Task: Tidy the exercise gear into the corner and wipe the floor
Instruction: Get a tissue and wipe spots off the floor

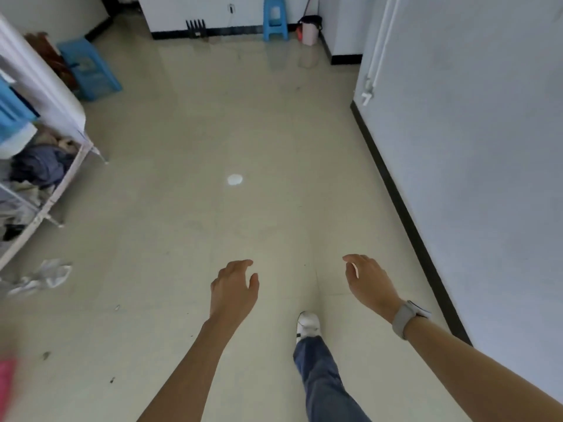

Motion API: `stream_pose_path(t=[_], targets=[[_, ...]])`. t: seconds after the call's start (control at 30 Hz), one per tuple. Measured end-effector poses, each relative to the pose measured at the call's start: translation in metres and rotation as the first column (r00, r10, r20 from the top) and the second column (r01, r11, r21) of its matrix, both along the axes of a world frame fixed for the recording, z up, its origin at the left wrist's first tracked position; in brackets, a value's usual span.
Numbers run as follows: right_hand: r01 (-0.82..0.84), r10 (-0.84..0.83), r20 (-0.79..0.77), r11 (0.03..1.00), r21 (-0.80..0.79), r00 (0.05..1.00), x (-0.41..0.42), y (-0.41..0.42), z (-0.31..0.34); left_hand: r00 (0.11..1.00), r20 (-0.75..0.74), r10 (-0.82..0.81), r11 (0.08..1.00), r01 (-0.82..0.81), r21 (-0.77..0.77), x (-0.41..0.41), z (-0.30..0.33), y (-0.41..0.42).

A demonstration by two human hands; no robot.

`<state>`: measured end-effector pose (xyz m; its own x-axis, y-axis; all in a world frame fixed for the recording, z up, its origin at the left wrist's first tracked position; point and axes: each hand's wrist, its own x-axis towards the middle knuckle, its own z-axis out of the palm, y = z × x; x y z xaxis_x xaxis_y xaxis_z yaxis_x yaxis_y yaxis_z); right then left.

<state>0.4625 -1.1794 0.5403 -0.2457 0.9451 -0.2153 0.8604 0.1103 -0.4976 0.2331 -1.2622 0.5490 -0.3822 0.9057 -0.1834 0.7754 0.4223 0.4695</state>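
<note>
My left hand (233, 287) and my right hand (367, 280) hang out in front of me over the beige tiled floor (213, 147). Both are empty, with the fingers loosely curled and apart. A grey watch sits on my right wrist. A crumpled pale cloth (45, 277) lies on the floor at the left. A mop with a pink bucket (309, 30) stands against the far wall. A black comb-like object (196, 28) leans on the far baseboard. I see no clear exercise gear. My right leg in jeans and a white shoe (307, 324) is stepped forward.
A white metal rack (61, 178) piled with clothes lines the left side. One blue plastic stool (88, 68) lies beside it and another (275, 19) stands at the far wall. A white wall with black baseboard (405, 202) runs along the right. Something pink (6, 385) blurs at bottom left.
</note>
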Motion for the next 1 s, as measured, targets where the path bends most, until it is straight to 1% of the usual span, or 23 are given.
stream_pose_path(t=[0.07,0.17,0.27,0.33,0.53,0.67,0.77,0.87,1.0], targets=[[-0.022,0.022,-0.021,1.0,-0.008,1.0,-0.025,0.052,-0.005,1.0,-0.001,0.01,1.0,-0.01,-0.006,-0.019,-0.002,0.048],[-0.029,0.027,-0.049,0.998,-0.055,0.998,-0.062,0.143,-0.005,0.999,0.006,0.037,0.999,-0.036,-0.032,-0.046,0.007,0.142],[-0.05,0.047,-0.068,0.998,-0.046,0.997,-0.106,0.236,0.007,0.999,-0.022,0.031,1.0,-0.031,0.007,-0.073,0.026,0.241],[-0.084,0.081,-0.08,0.996,-0.036,0.993,-0.136,0.289,0.015,0.999,-0.033,0.038,0.998,-0.037,0.041,-0.093,0.036,0.293],[-0.19,0.187,-0.059,0.981,-0.041,0.981,-0.217,0.435,0.022,0.979,-0.013,0.203,0.979,-0.202,0.038,-0.179,0.034,0.398],[-0.207,0.206,-0.033,0.978,-0.014,0.978,-0.271,0.549,0.01,0.966,-0.025,0.257,0.966,-0.257,0.029,-0.25,0.014,0.497],[-0.193,0.192,-0.011,0.98,-0.053,0.981,-0.318,0.637,0.001,0.968,-0.012,0.25,0.968,-0.25,0.009,-0.301,0.003,0.585],[-0.182,0.184,0.008,0.978,-0.105,0.983,-0.364,0.723,0.005,0.977,-0.034,0.208,0.978,-0.209,-0.014,-0.35,0.004,0.682],[-0.138,0.136,-0.019,0.986,-0.095,0.99,-0.398,0.833,0.015,0.989,-0.037,0.141,0.989,-0.142,-0.039,-0.389,0.015,0.815]])
